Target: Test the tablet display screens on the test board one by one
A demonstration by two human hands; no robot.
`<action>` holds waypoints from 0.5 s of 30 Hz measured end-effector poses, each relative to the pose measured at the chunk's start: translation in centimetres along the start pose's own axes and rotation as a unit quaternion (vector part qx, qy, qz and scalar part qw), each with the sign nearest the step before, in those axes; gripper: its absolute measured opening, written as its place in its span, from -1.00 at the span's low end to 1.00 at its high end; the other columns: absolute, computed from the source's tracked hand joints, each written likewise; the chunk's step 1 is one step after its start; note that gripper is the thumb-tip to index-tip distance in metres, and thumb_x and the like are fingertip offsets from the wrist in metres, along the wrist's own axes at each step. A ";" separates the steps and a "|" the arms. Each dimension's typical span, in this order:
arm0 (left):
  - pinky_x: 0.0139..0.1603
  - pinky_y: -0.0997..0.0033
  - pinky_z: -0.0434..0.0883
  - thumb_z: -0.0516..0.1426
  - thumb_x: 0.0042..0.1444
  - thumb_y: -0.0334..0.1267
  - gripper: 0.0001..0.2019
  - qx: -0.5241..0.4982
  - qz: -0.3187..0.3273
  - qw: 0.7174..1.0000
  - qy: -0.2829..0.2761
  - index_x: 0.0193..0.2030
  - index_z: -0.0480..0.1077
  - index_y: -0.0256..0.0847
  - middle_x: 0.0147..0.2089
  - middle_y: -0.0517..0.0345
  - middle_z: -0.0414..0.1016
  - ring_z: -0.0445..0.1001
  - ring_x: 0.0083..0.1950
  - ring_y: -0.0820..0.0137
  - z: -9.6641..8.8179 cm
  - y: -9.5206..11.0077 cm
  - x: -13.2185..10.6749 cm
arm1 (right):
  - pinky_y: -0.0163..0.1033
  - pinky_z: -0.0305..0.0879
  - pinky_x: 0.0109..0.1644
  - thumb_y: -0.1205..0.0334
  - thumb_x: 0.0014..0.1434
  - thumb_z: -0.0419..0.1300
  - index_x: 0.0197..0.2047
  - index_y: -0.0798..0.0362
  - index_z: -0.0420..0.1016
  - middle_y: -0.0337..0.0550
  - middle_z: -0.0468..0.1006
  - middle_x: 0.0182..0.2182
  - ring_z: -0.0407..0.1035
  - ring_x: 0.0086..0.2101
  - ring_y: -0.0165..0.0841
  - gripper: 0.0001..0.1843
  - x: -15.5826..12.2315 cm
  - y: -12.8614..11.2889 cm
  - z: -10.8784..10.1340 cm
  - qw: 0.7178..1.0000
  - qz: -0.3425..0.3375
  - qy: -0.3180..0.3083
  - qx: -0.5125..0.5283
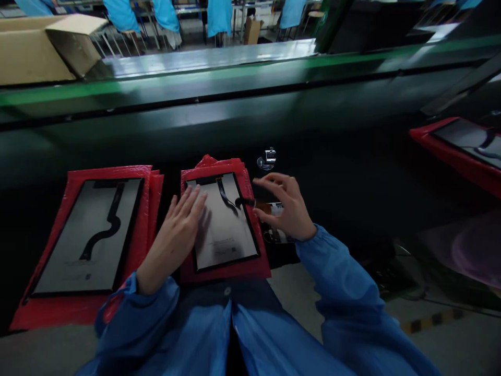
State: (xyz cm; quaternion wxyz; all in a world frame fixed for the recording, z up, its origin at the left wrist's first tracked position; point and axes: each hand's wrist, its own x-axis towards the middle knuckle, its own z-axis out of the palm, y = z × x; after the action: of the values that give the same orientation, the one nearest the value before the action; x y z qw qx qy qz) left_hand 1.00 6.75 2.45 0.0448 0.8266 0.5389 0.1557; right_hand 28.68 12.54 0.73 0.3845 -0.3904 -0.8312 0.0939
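1. Two bare hands work over a display panel (223, 222) lying back side up on a stack of red bubble-wrap sleeves (250, 266), on a dark table (332, 172), in the single head-camera view.
2. Flat and open, the left hand (178, 230) presses its fingers on the panel's left edge, gripping nothing.
3. Just off the panel's right edge, the right hand (284, 209) pinches the free end of the panel's black flex cable (229, 198) between thumb and forefinger.
4. Handling, by the look of it: the panel is thin, light, rigid and breakable, its surface smooth and likely slippery; it is best taken by its long edges, never by the cable, which is soft and could tear or crease.
5. Left of it lies a second panel (92, 235) on its own red sleeves; a small shiny fitting (267, 158) sits beyond the right hand.
6. Faint print marks the panel's lower area, too small to read; no brand is legible.
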 end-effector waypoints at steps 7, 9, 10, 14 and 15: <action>0.48 -0.05 -0.10 -0.04 0.28 -0.40 -0.55 -0.244 0.094 0.965 -0.015 0.31 0.20 -0.33 0.26 -0.14 0.39 0.25 0.36 0.27 2.2 4.5 3.8 | -0.17 0.39 -0.09 0.23 0.20 0.27 -0.37 0.07 0.51 -0.09 0.57 -0.27 0.42 -0.20 -0.30 -0.87 0.0 0.2 -0.5 0.950 0.010 -0.193 0.247; 0.47 -0.11 -0.10 -0.02 0.23 -0.44 -0.67 -0.283 0.091 0.955 -0.013 0.07 0.42 -0.23 -0.03 0.01 0.56 0.49 0.09 0.31 2.6 4.4 4.0 | -0.23 0.38 -0.18 0.20 0.22 0.25 -0.35 0.10 0.51 -0.11 0.55 -0.36 0.42 -0.27 -0.34 -0.85 -0.3 -0.1 -0.3 0.929 0.017 -0.215 0.302; 0.46 -0.13 -0.08 0.00 0.21 -0.45 -0.72 -0.296 0.086 0.951 -0.008 -0.05 0.47 -0.21 -0.14 0.06 0.58 0.52 -0.03 0.32 2.7 4.3 4.1 | -0.25 0.38 -0.21 0.18 0.23 0.24 -0.32 0.11 0.51 -0.12 0.54 -0.38 0.41 -0.30 -0.35 -0.83 -0.5 -0.2 -0.2 0.924 0.025 -0.221 0.311; 0.40 -0.10 0.08 0.06 0.12 -0.46 -0.83 -0.330 0.064 0.942 0.007 -0.26 0.48 -0.23 -0.27 0.10 0.55 0.52 -0.18 0.33 2.9 3.9 4.1 | -0.32 0.29 -0.32 0.14 0.28 0.18 -0.25 0.12 0.52 -0.17 0.50 -0.41 0.34 -0.40 -0.42 -0.79 -0.7 -0.9 0.3 0.937 0.045 -0.213 0.273; 0.39 -0.08 0.11 0.07 0.10 -0.46 -0.84 -0.335 0.059 0.940 0.005 -0.29 0.47 -0.22 -0.28 0.11 0.54 0.51 -0.19 0.33 3.0 3.9 4.1 | -0.33 0.27 -0.33 0.16 0.29 0.17 -0.25 0.12 0.53 -0.18 0.49 -0.42 0.33 -0.42 -0.43 -0.79 -0.7 -1.0 0.5 0.942 0.045 -0.208 0.258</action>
State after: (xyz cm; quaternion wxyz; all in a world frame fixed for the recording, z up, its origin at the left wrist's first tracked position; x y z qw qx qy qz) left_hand 6.86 9.14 1.43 0.3074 0.7933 0.4059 0.3336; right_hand 28.01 11.45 0.48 0.2857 -0.2865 -0.8215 0.4017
